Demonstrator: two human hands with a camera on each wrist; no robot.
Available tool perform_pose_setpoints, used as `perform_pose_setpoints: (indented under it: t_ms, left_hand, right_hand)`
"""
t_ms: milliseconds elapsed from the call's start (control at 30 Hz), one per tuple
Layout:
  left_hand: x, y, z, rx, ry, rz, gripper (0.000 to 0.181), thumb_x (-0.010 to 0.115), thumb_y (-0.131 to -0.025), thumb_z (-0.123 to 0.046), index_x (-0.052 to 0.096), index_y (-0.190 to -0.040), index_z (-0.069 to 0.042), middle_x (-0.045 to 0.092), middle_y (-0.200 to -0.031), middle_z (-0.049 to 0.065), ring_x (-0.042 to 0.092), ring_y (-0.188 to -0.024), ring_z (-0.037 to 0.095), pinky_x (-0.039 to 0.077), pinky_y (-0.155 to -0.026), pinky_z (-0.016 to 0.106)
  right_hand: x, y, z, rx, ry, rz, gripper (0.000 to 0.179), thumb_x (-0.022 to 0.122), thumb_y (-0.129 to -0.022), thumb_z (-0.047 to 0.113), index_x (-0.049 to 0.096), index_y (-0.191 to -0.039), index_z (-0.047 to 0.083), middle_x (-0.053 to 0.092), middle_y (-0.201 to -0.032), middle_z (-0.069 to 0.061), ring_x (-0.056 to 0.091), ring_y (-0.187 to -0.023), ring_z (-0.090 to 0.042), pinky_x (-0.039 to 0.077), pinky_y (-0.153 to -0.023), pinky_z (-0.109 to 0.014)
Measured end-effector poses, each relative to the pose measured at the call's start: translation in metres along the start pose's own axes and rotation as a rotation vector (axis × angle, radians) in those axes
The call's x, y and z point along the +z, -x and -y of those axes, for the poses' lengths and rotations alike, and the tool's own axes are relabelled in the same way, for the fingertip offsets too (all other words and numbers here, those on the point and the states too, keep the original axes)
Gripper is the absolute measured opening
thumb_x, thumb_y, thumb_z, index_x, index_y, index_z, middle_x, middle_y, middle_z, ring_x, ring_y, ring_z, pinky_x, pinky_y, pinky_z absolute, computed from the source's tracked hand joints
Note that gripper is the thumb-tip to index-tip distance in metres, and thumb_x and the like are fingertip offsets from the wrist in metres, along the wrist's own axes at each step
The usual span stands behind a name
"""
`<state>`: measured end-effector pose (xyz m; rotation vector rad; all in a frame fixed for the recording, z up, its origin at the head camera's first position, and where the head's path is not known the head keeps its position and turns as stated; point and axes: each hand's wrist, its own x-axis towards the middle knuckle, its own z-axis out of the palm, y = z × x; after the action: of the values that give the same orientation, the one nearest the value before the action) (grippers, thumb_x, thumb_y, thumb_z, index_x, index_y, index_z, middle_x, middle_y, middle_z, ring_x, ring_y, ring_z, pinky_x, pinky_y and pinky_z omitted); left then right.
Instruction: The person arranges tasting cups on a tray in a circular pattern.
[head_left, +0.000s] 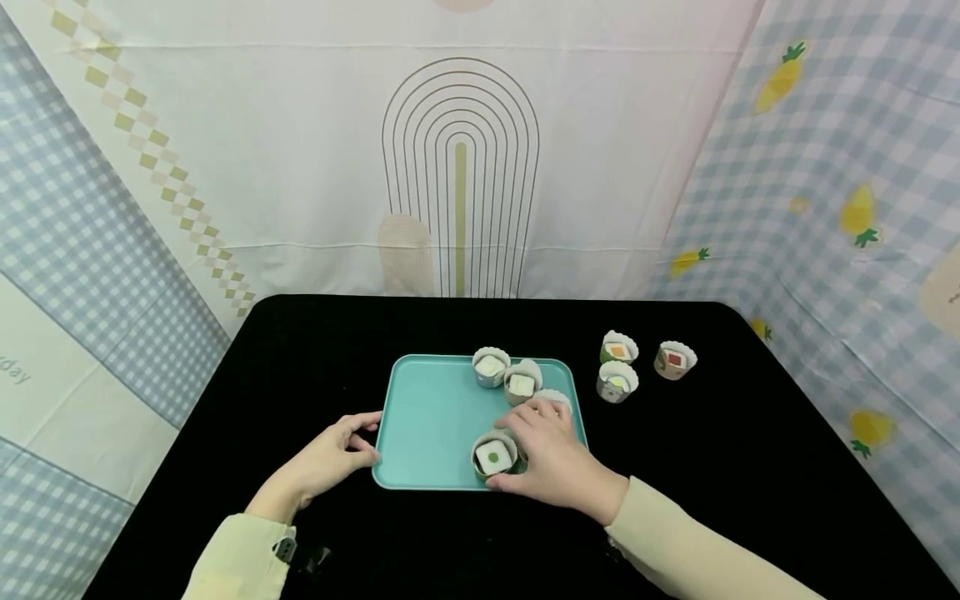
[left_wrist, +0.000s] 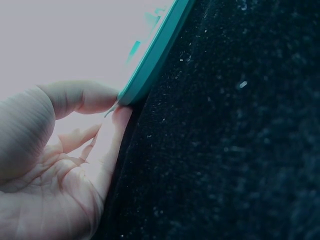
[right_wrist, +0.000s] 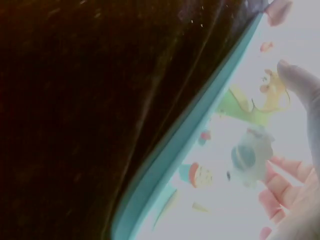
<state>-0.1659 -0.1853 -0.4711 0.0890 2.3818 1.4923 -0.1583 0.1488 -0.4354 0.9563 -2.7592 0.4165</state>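
Observation:
A turquoise tray (head_left: 427, 417) lies on the black table. My left hand (head_left: 330, 458) pinches its left rim; in the left wrist view the thumb and a fingertip meet at the edge. Near the tray's front right, my right hand (head_left: 551, 454) curls round a paper baking cup (head_left: 477, 467) holding a white block with a green dot. The thumb is low beside this cup, the index finger at its far side. Behind those fingers stands a partly hidden paper cup (head_left: 555, 396). Printed cup sides and the tray edge show, overexposed, in the right wrist view.
Two more paper cups, one blue-grey (head_left: 491, 375) and one brown (head_left: 522, 392), stand at the tray's back right. Right of the tray are cups with orange (head_left: 617, 350), yellow (head_left: 617, 387) and red (head_left: 673, 362) marks. A white curtain (head_left: 315, 167) hangs behind the table.

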Motion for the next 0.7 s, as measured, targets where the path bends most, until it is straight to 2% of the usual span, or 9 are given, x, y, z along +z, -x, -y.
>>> perform_pose_setpoints:
  t_ms: [133, 267, 400, 500, 567, 667, 700]
  left_hand:
    - [0.000, 0.000, 0.000, -0.010, -0.003, 0.003, 0.059, 0.068, -0.077, -0.015, 0.044, -0.130, -0.026, 0.041, -0.121, -0.001, 0.054, -0.086, 0.018, 0.042, -0.079, 0.037]
    - [0.000, 0.000, 0.000, -0.016, -0.004, 0.001, 0.059, 0.068, -0.077, -0.015, 0.044, -0.130, -0.025, 0.041, -0.122, -0.001, 0.054, -0.086, 0.018, 0.042, -0.079, 0.037]
    - [0.001, 0.001, -0.002, -0.007, -0.008, 0.014, 0.060, 0.067, -0.077, -0.016, 0.043, -0.132, -0.024, 0.041, -0.123, 0.001, 0.054, -0.087, 0.017, 0.041, -0.080, 0.036]
    - [0.001, 0.000, -0.003, -0.004, -0.008, 0.023, 0.060, 0.067, -0.078, -0.016, 0.043, -0.132, -0.024, 0.040, -0.123, 0.000, 0.054, -0.087, 0.017, 0.041, -0.080, 0.036]
    - [0.001, 0.000, -0.004, -0.003, -0.008, 0.024, 0.059, 0.067, -0.078, -0.016, 0.043, -0.132, -0.024, 0.040, -0.123, 0.000, 0.054, -0.087, 0.017, 0.041, -0.080, 0.037]
    - [0.000, 0.000, -0.003, -0.011, -0.005, 0.020, 0.059, 0.067, -0.078, -0.016, 0.043, -0.131, -0.025, 0.041, -0.122, -0.001, 0.053, -0.087, 0.018, 0.041, -0.080, 0.037]
    - [0.000, 0.001, -0.002, -0.013, -0.003, 0.019, 0.059, 0.067, -0.078, -0.016, 0.043, -0.131, -0.025, 0.041, -0.122, -0.001, 0.054, -0.087, 0.018, 0.041, -0.080, 0.038]
  right_hand:
    - [-0.008, 0.006, -0.006, 0.037, 0.033, -0.015, 0.063, 0.057, -0.063, 0.072, 0.059, -0.107, 0.027, 0.049, -0.104, 0.012, 0.033, -0.109, -0.014, 0.020, -0.085, -0.044]
    - [-0.013, 0.011, -0.010, 0.020, 0.015, -0.009, 0.062, 0.059, -0.064, 0.069, 0.060, -0.109, 0.027, 0.046, -0.105, 0.012, 0.033, -0.109, -0.014, 0.022, -0.078, -0.040]
    - [-0.021, 0.018, -0.018, 0.031, -0.039, -0.027, 0.062, 0.065, -0.063, 0.064, 0.057, -0.111, 0.025, 0.047, -0.105, 0.011, 0.039, -0.097, -0.010, 0.025, -0.076, -0.036]
    - [-0.030, 0.028, -0.028, 0.128, -0.108, -0.029, 0.062, 0.068, -0.061, 0.063, 0.055, -0.106, 0.023, 0.051, -0.088, 0.011, 0.043, -0.075, -0.007, 0.032, -0.069, -0.029]
    - [-0.033, 0.037, -0.036, 0.209, -0.172, 0.005, 0.063, 0.069, -0.058, 0.064, 0.053, -0.102, 0.023, 0.051, -0.078, 0.012, 0.043, -0.063, -0.005, 0.036, -0.062, -0.024]
    - [-0.033, 0.048, -0.044, 0.302, -0.255, 0.091, 0.063, 0.071, -0.053, 0.064, 0.050, -0.098, 0.025, 0.052, -0.075, 0.013, 0.044, -0.060, -0.005, 0.038, -0.057, -0.023]
    - [-0.030, 0.049, -0.046, 0.308, -0.272, 0.116, 0.061, 0.072, -0.054, 0.064, 0.051, -0.097, 0.026, 0.053, -0.076, 0.014, 0.045, -0.063, -0.006, 0.037, -0.062, -0.024]
